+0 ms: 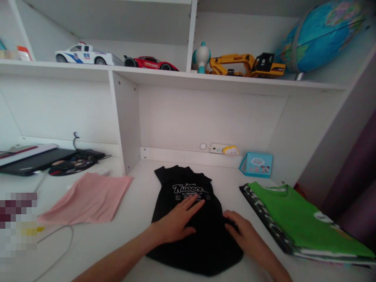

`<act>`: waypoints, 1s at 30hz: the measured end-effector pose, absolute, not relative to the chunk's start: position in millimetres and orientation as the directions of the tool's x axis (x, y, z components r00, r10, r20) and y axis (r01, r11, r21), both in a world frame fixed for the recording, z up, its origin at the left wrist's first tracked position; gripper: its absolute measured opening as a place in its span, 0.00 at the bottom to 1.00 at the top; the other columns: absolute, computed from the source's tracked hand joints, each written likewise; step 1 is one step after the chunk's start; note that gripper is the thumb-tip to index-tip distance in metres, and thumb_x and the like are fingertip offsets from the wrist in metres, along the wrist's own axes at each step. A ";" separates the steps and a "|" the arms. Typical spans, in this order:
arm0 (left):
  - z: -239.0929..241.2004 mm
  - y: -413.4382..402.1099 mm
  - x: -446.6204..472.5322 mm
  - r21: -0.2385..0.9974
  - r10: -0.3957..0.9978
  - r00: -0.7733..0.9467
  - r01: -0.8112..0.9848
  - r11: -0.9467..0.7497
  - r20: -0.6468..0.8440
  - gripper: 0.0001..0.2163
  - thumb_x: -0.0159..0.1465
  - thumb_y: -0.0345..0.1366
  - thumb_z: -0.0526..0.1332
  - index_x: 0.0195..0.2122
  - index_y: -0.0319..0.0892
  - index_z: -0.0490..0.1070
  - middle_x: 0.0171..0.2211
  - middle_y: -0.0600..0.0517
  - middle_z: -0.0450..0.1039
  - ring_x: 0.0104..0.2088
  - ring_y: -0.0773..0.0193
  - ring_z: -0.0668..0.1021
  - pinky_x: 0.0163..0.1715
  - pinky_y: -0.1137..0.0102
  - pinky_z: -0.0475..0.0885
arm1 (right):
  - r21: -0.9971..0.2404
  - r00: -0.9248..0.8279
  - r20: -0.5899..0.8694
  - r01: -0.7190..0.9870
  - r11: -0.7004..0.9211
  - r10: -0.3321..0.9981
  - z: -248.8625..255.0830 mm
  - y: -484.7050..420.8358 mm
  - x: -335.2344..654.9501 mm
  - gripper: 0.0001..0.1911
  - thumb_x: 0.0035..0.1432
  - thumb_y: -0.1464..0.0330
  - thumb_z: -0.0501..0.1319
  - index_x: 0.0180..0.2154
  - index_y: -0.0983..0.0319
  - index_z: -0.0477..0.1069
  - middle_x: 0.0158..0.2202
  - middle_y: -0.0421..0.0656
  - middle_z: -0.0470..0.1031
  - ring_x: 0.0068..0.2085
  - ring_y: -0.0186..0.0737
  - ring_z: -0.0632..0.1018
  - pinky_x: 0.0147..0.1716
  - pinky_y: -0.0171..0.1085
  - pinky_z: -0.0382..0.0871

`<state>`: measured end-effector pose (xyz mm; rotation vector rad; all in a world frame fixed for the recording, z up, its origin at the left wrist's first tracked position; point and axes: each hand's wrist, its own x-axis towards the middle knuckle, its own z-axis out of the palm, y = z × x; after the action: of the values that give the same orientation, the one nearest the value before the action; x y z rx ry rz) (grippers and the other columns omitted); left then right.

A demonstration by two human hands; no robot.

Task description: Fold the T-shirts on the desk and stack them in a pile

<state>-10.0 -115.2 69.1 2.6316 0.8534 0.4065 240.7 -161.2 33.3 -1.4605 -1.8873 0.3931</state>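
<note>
A black T-shirt [202, 243] with white lettering across its chest lies on the white desk, its top edge pointing away from me. My left hand [179, 221] rests flat on the front of the shirt, fingers stretched out just below the print. At the shirt's right edge, my right hand [242, 231] has its thumb and fingers closed around a bit of the black cloth. The underside of the shirt is hidden.
Right of the shirt is a stack of folded clothes with a green T-shirt [299, 219] on top. A pink cloth [91, 199] lies to the left, near a laptop [35, 162] and a white cable [70, 239]. Behind stand a blue desk calendar [258, 164] and a power strip [217, 149].
</note>
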 end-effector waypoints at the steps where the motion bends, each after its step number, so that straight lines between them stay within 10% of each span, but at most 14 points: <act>1: 74.3 -117.8 0.9 0.394 0.532 0.820 0.427 -0.814 0.211 0.39 0.54 0.29 0.60 0.62 0.47 0.39 0.63 0.47 0.38 0.62 0.55 0.46 0.58 0.59 0.49 | -0.667 -0.160 0.345 0.652 0.361 0.925 43.2 -166.6 225.4 0.13 0.52 0.69 0.53 0.40 0.59 0.69 0.42 0.45 0.73 0.45 0.43 0.73 0.47 0.41 0.64; 7: 92.9 -96.9 28.1 0.263 0.394 0.909 0.351 -0.899 0.135 0.14 0.52 0.26 0.58 0.39 0.43 0.71 0.35 0.49 0.74 0.41 0.55 0.73 0.52 0.54 0.55 | -0.860 -0.247 0.193 0.424 0.284 0.950 84.7 -200.2 193.1 0.10 0.51 0.67 0.58 0.37 0.60 0.71 0.31 0.40 0.72 0.32 0.38 0.73 0.31 0.34 0.67; 17: 151.6 -63.2 26.5 0.321 0.612 0.707 0.522 -0.790 0.355 0.12 0.50 0.27 0.56 0.34 0.42 0.72 0.30 0.52 0.75 0.33 0.62 0.75 0.34 0.72 0.66 | -0.979 0.368 0.167 -0.051 0.199 0.915 48.3 -166.2 215.5 0.31 0.43 0.56 0.65 0.49 0.58 0.60 0.38 0.41 0.70 0.42 0.42 0.72 0.42 0.38 0.66; 22: 175.9 -64.2 38.8 0.494 0.664 0.533 0.446 -0.747 0.523 0.15 0.47 0.24 0.52 0.34 0.39 0.73 0.32 0.52 0.75 0.35 0.63 0.74 0.36 0.72 0.67 | -0.971 0.193 0.094 -0.200 0.133 0.977 49.1 -157.4 180.8 0.40 0.42 0.57 0.66 0.55 0.58 0.52 0.52 0.49 0.65 0.51 0.46 0.68 0.47 0.44 0.65; 30: 231.3 -60.9 25.0 0.695 0.704 0.216 0.127 -0.707 0.677 0.12 0.50 0.26 0.52 0.30 0.39 0.73 0.28 0.54 0.73 0.31 0.66 0.73 0.34 0.73 0.67 | -0.997 -0.015 0.061 0.044 0.062 0.998 68.0 -158.7 168.6 0.26 0.39 0.60 0.68 0.40 0.67 0.71 0.39 0.48 0.76 0.43 0.50 0.75 0.45 0.45 0.66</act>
<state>25.0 -60.9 231.3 1.9949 0.7660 1.5157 168.6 -158.7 68.0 -1.1896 -1.2802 1.1521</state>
